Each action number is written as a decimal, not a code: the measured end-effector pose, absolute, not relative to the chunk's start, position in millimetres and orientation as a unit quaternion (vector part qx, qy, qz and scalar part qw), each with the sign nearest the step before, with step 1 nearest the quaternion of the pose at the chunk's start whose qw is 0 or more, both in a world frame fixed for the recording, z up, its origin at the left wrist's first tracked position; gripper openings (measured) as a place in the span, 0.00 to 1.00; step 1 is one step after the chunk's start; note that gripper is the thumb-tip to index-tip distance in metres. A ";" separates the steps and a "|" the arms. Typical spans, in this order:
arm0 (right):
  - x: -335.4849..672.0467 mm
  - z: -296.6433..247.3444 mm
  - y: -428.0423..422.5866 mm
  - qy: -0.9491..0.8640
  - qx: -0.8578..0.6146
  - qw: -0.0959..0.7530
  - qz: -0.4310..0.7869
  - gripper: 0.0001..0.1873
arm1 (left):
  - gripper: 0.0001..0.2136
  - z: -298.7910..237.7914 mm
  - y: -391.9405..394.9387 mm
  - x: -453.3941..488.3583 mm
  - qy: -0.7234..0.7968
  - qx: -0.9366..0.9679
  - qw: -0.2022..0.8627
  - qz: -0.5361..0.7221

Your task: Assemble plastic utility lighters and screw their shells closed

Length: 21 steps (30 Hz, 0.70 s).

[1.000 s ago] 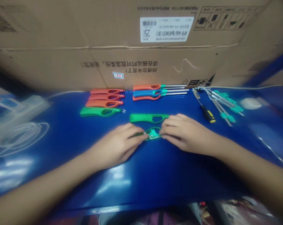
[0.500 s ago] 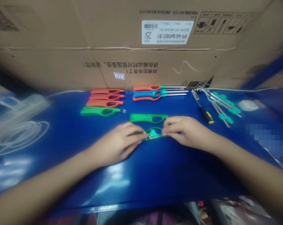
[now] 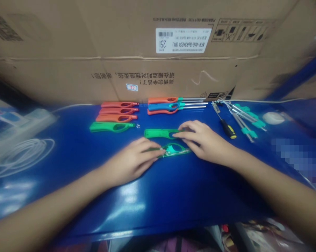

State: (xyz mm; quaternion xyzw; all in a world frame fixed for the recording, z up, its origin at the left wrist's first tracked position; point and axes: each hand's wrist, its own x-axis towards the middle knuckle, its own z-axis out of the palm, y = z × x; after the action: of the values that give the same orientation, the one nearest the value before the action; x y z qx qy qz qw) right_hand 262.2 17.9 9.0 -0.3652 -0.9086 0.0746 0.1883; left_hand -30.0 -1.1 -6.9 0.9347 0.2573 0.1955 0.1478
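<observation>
The green lighter casing half (image 3: 175, 149) nearest me lies open side up, with a turquoise trigger and thin wire inside. My left hand (image 3: 137, 157) pinches its left end, closed on it. Just behind lies a second green casing half (image 3: 158, 133). My right hand (image 3: 202, 141) has its fingers over the right end of that rear half, gripping it, and covers its tip. To the left is a whole green lighter handle (image 3: 110, 126), with small metal bits (image 3: 138, 126) at its nose.
Orange handles (image 3: 113, 111) are stacked at back left. Lighters with metal barrels (image 3: 176, 106) lie at back centre. A screwdriver (image 3: 228, 128) and several barrels with turquoise ends (image 3: 248, 120) are to the right. A cardboard box (image 3: 126, 42) walls the back; coiled white cable (image 3: 27, 154) lies left.
My right hand has left the right end of the near casing half and moved back and slightly left onto the rear half. My left hand has stayed in place.
</observation>
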 end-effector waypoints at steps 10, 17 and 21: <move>265.4 7.6 23.1 -0.884 -0.412 0.183 0.123 0.02 | 0.22 -5.3 -0.9 -30.3 0.295 0.917 0.095 0.252; 250.7 14.8 9.2 -0.765 -0.459 0.336 0.302 0.08 | 0.22 9.5 6.1 -38.8 0.321 0.905 -0.050 0.274; 246.0 17.5 4.5 -0.703 -0.457 0.333 0.432 0.12 | 0.18 17.5 5.6 -44.9 0.283 0.921 -0.052 0.262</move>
State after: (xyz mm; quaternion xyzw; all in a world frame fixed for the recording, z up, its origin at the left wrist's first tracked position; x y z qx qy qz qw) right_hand 246.0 4.5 17.5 -0.4571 -0.7026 0.4319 0.3329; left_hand -44.9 5.6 17.5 0.9212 0.2830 0.2619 -0.0516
